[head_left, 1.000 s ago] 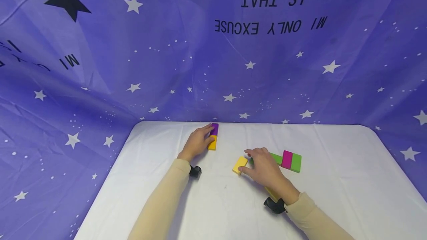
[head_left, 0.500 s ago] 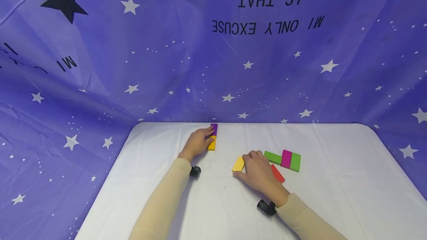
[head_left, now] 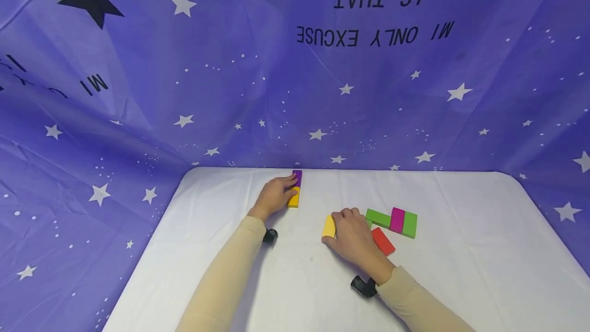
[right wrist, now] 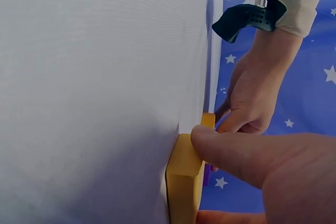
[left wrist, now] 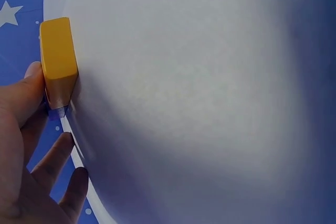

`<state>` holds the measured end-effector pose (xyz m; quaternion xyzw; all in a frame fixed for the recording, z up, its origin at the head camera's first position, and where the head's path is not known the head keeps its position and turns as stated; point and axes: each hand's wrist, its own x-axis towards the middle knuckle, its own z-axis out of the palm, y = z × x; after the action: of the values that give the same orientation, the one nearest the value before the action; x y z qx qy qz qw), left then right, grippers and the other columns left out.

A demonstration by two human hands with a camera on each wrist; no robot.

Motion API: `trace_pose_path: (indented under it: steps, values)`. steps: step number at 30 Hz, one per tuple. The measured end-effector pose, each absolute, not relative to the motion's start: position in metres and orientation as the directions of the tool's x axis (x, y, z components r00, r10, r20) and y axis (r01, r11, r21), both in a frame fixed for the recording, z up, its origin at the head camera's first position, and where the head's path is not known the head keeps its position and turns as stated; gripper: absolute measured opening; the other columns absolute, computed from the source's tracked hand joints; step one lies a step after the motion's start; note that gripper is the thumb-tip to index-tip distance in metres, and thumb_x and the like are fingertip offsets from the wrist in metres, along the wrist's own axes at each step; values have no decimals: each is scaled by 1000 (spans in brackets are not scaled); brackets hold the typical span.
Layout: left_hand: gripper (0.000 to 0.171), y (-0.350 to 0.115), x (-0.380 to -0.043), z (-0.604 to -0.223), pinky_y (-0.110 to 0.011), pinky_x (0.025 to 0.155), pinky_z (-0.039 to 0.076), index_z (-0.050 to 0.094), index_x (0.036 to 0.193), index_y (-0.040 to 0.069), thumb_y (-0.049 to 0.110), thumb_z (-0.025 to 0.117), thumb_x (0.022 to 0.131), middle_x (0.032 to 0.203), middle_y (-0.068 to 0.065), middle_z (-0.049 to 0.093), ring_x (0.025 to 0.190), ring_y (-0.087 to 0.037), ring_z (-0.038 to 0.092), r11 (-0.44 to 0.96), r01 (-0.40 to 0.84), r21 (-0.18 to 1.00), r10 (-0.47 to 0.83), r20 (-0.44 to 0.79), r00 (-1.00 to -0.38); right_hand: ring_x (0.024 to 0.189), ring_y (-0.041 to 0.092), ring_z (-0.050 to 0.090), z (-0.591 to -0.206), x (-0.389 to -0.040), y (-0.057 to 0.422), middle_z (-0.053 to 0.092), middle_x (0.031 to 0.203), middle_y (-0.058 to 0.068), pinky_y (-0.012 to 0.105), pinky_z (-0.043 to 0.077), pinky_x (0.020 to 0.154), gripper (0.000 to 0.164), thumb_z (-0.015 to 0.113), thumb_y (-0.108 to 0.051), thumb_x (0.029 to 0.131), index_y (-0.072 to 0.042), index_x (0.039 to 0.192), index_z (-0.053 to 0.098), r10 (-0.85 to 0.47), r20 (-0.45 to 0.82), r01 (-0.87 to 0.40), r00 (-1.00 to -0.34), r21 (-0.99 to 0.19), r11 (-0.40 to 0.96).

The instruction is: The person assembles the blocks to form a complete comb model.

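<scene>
On the white table, a purple block (head_left: 297, 176) and an orange block (head_left: 293, 201) lie end to end in a line. My left hand (head_left: 272, 196) rests against their left side, thumb at the orange one and fingertips on the purple one. In the left wrist view the orange block (left wrist: 58, 51) stands beside the thumb, the other fingers loosely extended. My right hand (head_left: 354, 239) pinches a yellow block (head_left: 329, 226) between thumb and fingers, nearer the middle of the table. Up close in the right wrist view, the thumb lies along the yellow block's (right wrist: 184, 182) edge.
Right of my right hand lie a red block (head_left: 383, 241), a long green block (head_left: 378, 218), a magenta block (head_left: 397, 220) and another green block (head_left: 409, 225), the last three touching in a row. A purple star-printed cloth (head_left: 295, 91) hangs behind the table (head_left: 470, 250).
My right hand has shifted slightly left and taken hold of the yellow block, which has turned a little. This uncovers the red block. My left hand stays in place.
</scene>
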<state>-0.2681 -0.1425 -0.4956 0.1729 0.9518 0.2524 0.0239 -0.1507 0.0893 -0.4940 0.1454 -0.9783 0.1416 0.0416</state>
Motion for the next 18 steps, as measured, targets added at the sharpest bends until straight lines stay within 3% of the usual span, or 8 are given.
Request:
trace_pose_path:
  steps: [18]
  values:
    - [42,-144,-268,-500,-47,117,33,61,138,10,21,67,98,150,3,51,139,-30,46,803,326,499,345,56,-937,105,32,57,-492,-153,88,69,111,14,44,48,90,57,81,-37,77,0,118,70,-246,189,-299,-951,-352,887]
